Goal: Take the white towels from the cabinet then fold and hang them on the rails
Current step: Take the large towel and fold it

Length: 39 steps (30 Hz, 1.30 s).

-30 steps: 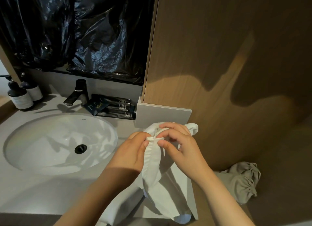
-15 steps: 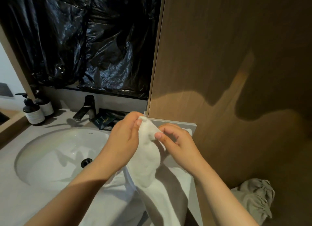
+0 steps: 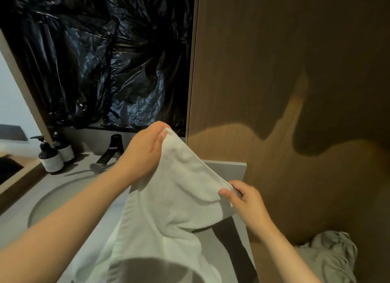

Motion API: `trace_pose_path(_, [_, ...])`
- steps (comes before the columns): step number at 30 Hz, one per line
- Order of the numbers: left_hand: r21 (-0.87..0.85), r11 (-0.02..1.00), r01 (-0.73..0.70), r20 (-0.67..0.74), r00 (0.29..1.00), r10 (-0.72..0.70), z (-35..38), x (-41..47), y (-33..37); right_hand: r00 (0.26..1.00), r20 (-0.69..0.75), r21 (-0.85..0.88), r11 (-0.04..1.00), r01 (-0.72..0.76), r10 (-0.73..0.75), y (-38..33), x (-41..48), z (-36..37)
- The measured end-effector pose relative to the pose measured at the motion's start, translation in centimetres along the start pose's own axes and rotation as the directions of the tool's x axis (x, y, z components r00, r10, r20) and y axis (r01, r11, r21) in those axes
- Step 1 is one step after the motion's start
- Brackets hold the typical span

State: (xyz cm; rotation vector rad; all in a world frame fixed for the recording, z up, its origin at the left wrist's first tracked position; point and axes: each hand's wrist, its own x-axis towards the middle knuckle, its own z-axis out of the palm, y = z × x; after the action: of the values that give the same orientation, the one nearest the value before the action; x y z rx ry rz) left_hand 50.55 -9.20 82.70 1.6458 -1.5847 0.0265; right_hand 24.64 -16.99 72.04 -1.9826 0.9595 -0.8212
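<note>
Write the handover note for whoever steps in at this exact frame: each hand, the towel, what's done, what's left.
Left hand: pinches one top corner of the white towel, raised above the sink.
Right hand: pinches the top edge further along, lower and to the right.
Towel: stretched between the two hands; the rest hangs below them.
Done: one towel is out, in hand and opened along its top edge.
Left: fold it and hang it. No rail is in view.
A crumpled beige cloth lies at lower right; I cannot tell whether it is part of the job.

White towel (image 3: 175,200) (left grip (image 3: 145,154), right grip (image 3: 247,202))
</note>
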Motion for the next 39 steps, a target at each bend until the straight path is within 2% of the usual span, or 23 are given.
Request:
trace_pose_path(6, [0.018,0.999,0.033,-0.042,0.999,-0.032,0.4,1.6,-1.0,0.999,0.013,-0.053,0.998,-0.035,0.036,1.3,-1.3,-1.3])
trace_pose_path(10, [0.026,0.996,0.089,-0.070,0.994,-0.087,0.9,2.8,-1.1,0.998,0.062,-0.233,0.972,-0.009,0.024,2.2,-1.6,-2.5])
trace_pose_path(13, [0.023,0.989,0.149,-0.119,0.982,-0.146,0.6,3.9,-1.3,0.997,0.006,-0.235,0.969,0.073,-0.074,1.4,-1.6,-3.9])
trace_pose_path(16, [-0.004,0.979,0.203,-0.154,0.967,-0.202,0.2,4.9,-1.2,0.960,-0.104,-0.231,0.945,0.231,-0.260,-0.5,-1.2,-5.5])
trace_pose_path(18, [-0.014,0.977,0.214,-0.163,0.963,-0.213,0.4,5.0,-1.1,0.934,-0.093,-0.354,0.889,0.292,-0.344,-1.3,-1.0,-6.7])
trace_pose_path(20, [-0.015,0.977,0.214,-0.156,0.964,-0.214,0.8,4.8,-1.1,0.918,0.005,-0.581,0.746,0.325,-0.396,-1.4,-0.8,-8.3])
trace_pose_path(22, [-0.024,0.978,0.209,-0.153,0.966,-0.210,1.0,4.4,-1.1,0.925,0.083,-0.718,0.622,0.313,-0.370,-1.7,-0.5,-10.1])
trace_pose_path(26, [-0.043,0.984,0.171,-0.200,0.964,-0.176,0.5,4.7,-0.1,0.960,0.040,-0.723,0.655,0.219,-0.277,-3.6,-0.1,-12.7])
trace_pose_path(30, [-0.072,0.979,0.189,-0.243,0.949,-0.201,-0.3,5.8,0.6,0.969,-0.071,-0.598,0.788,0.149,-0.237,-5.2,-0.6,-13.3])
trace_pose_path(33, [-0.074,0.973,0.217,-0.213,0.950,-0.228,0.1,5.7,0.2,0.952,-0.063,-0.612,0.765,0.201,-0.301,-5.2,-1.6,-12.6])
trace_pose_path(36, [-0.081,0.966,0.247,-0.178,0.950,-0.258,0.8,4.8,-0.5,0.887,-0.069,-0.644,0.699,0.310,-0.457,-4.2,-2.5,-11.1])
trace_pose_path(39, [-0.065,0.954,0.292,-0.157,0.941,-0.299,1.2,4.6,-0.7,0.851,-0.084,-0.623,0.694,0.362,-0.519,-3.1,-2.8,-10.5])
